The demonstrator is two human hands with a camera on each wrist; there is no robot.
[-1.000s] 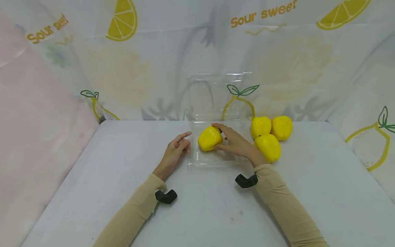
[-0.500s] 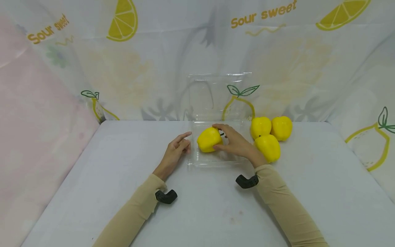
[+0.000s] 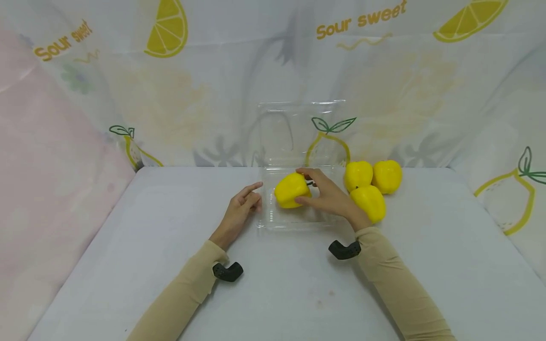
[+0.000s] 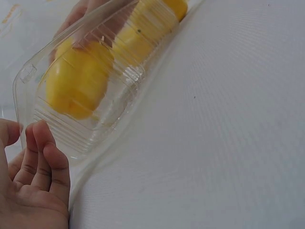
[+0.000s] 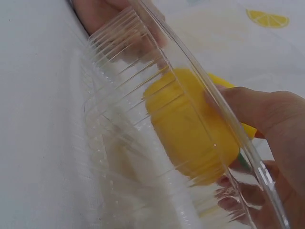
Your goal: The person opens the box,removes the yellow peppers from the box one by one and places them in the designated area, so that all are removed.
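Note:
A yellow bell pepper [image 3: 292, 190] with a dark green stem sits inside the clear plastic clamshell box [image 3: 273, 219]. My right hand [image 3: 328, 194] grips it from the right, thumb at the near side and fingers over the far side and stem end. In the right wrist view the pepper [image 5: 190, 129] shows through the box's ribbed wall. At the box's left rim is my left hand [image 3: 241, 210], index finger stretched out against the edge and the other fingers loosely bent. The left wrist view shows these fingertips [image 4: 43, 133] right at the wall.
Just right of the box stand three more yellow peppers [image 3: 369, 202], grouped together. The box's lid [image 3: 277, 110] rises upright at the back, close to the lemon-printed curtain [image 3: 239, 71]. A white cloth covers the table [image 3: 281, 289].
My right hand and the pepper it grips have shifted slightly to the right and away from me within the box. The left hand has stayed at the rim.

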